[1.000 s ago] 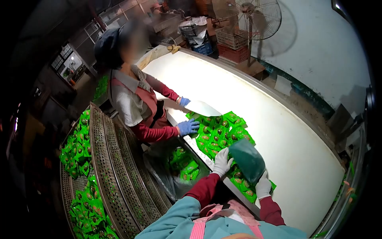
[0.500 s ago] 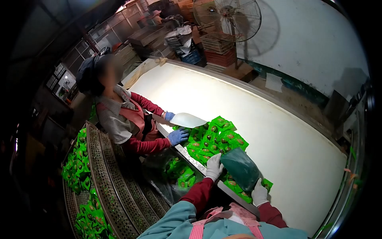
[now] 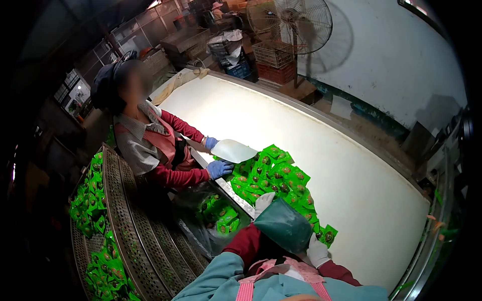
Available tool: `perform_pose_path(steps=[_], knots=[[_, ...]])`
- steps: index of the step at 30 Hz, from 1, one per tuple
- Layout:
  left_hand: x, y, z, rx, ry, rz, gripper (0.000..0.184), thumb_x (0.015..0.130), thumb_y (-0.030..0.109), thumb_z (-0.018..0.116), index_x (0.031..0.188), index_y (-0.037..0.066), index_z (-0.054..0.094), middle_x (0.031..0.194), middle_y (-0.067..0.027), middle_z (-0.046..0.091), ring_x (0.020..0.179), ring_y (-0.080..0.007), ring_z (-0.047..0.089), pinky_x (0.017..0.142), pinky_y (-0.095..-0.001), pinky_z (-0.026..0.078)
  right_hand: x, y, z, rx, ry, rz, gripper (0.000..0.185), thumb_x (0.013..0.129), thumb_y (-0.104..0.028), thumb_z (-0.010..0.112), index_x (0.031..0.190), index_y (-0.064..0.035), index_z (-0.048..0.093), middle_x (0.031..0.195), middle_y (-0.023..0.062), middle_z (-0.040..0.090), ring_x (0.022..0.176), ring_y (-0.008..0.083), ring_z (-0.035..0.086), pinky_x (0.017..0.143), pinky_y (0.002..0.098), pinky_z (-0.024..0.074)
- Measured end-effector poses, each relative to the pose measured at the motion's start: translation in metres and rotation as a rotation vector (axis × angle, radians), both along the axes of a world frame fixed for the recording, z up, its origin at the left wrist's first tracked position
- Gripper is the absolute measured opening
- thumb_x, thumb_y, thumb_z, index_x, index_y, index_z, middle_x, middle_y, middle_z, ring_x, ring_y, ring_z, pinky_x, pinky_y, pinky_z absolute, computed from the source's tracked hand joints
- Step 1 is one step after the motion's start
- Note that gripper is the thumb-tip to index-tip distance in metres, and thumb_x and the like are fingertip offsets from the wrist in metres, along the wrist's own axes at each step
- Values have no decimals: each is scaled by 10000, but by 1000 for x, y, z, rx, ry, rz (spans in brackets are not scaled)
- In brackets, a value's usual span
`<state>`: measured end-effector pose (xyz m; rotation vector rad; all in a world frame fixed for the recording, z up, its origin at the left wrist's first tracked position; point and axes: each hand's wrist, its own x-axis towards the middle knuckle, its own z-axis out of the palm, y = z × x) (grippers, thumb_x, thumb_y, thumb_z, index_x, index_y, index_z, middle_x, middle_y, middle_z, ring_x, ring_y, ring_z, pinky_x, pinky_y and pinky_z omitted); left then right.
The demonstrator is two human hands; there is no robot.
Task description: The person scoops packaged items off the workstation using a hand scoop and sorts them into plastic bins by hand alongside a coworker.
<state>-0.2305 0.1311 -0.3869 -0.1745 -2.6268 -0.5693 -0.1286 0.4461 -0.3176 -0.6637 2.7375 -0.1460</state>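
A dark green plastic scoop [image 3: 284,226] is held in front of my body at the table's near edge. My left hand [image 3: 263,203], in a whitish glove, grips its upper left side, with part of the hand hidden behind it. On the lower right side my right hand [image 3: 318,252], gloved too, has its fingers closed at the rim. Small bright green packets [image 3: 281,173] lie in a heap just beyond the scoop. One packet [image 3: 328,235] lies close to my right fingertips.
Across to the left, a co-worker in blue gloves [image 3: 219,169] holds a pale scoop [image 3: 233,150] against the heap. A clear plastic bag [image 3: 188,220] with packets hangs below the white table [image 3: 361,200]. Perforated metal trays [image 3: 130,210] with more packets stand left. A fan [image 3: 293,22] stands behind.
My hands have drawn the green scoop toward my body and slightly left, off the packets. More of the heap shows beyond it. The co-worker's scoop stays at the heap.
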Motion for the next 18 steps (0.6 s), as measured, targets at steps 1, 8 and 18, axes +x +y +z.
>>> perform_pose_path(steps=[1, 8, 18], knots=[[0, 0, 1, -8, 3, 4, 499, 793, 293, 589, 1229, 64, 513, 1162, -111, 579, 1063, -302, 548, 882, -437, 445, -1, -1, -5, 3, 4, 1, 745, 744, -222, 638, 1342, 98, 331, 777, 130, 631, 633, 274, 638, 555, 407, 514], [0, 0, 1, 23, -95, 22, 486, 794, 265, 592, 1229, 58, 531, 1167, -148, 601, 1074, -336, 566, 918, -440, 448, -3, -7, -7, 34, -39, -40, 802, 730, -277, 672, 1348, 97, 324, 826, 159, 646, 680, 284, 660, 578, 410, 524], [-3, 1, 0, 75, -1, 26, 440, 768, 295, 613, 1144, 71, 571, 1054, -151, 640, 966, -355, 608, 814, -452, 485, 3, -13, -21, -8, -49, -75, 837, 749, -302, 647, 1347, 152, 277, 852, 174, 647, 693, 310, 659, 590, 431, 513]])
